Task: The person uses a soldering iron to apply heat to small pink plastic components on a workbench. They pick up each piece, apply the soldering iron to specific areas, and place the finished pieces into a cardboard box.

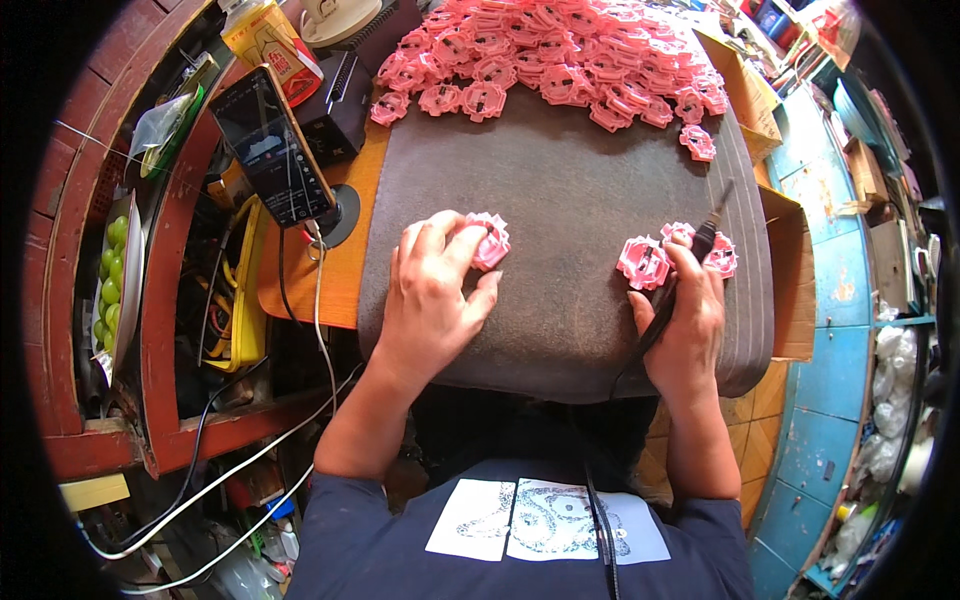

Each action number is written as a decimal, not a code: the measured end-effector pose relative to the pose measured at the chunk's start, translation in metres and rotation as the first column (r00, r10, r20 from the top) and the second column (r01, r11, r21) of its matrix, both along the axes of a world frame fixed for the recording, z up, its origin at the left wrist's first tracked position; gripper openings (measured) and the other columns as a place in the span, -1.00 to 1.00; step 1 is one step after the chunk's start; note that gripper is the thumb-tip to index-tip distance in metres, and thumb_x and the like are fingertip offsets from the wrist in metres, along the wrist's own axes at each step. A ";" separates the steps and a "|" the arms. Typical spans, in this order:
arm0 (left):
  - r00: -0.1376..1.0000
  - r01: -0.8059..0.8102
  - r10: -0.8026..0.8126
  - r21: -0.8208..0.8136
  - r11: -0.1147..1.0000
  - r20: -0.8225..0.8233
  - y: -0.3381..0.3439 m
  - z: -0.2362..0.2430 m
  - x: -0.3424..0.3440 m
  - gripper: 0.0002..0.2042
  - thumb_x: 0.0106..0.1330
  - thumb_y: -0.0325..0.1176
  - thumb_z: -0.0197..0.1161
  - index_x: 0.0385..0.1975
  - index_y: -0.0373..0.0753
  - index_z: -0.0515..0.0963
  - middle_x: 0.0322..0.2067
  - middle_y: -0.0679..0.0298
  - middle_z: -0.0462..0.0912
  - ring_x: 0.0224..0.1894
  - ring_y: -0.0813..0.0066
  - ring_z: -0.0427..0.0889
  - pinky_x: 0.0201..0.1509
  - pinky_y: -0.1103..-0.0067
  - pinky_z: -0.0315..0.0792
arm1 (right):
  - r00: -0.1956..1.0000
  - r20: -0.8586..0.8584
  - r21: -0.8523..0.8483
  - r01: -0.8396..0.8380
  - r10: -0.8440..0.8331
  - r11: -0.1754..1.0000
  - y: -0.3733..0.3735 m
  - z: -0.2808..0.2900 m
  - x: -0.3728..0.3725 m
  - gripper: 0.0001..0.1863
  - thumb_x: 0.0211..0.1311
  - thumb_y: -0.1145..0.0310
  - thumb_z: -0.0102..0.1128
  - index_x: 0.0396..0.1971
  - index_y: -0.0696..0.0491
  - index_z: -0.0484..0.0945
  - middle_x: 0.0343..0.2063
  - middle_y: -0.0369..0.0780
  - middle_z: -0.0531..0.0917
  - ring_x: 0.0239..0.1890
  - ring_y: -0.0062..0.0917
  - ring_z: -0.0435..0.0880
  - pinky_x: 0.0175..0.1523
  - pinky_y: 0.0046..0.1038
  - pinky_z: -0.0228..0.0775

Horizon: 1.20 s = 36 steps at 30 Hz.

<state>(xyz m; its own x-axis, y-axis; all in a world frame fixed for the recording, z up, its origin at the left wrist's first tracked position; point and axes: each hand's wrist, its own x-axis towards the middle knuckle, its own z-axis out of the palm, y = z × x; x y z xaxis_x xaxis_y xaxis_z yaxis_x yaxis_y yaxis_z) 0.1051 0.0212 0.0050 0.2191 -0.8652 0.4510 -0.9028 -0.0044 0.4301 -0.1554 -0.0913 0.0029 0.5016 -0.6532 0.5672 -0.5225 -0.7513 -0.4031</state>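
Observation:
My left hand [433, 290] grips a pink plastic piece [491, 240] on the dark mat [520, 320] with thumb and fingertips, toward the middle. My right hand [685, 315] holds a black corded tool [705, 237] with a thin metal tip, like a soldering iron, angled up and away from me. Under and beside that hand lie a few more pink pieces [642, 262], each with a small dark part at its centre. A large heap of similar pink pieces [560, 60] covers the far end of the mat.
A phone [270, 150] stands on a mount at the left, near a bottle [265, 50], dark boxes and cables. A plate of green grapes [112, 280] and a yellow case [235, 320] sit farther left. Cardboard boxes [785, 290] and blue panels [830, 400] flank the right.

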 end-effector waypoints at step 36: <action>0.873 0.277 -0.288 -0.085 0.957 -0.395 0.018 -0.006 -0.047 -0.74 0.21 -0.61 0.44 -0.09 -0.30 0.71 -0.15 0.08 0.66 -0.16 0.13 0.75 -0.08 0.40 0.63 | 0.819 0.468 0.240 -0.481 0.333 0.843 0.047 -0.021 0.052 -0.48 0.26 0.75 0.26 0.21 0.18 0.45 -0.37 -0.17 0.61 -0.40 -0.45 0.63 -0.27 -0.43 0.52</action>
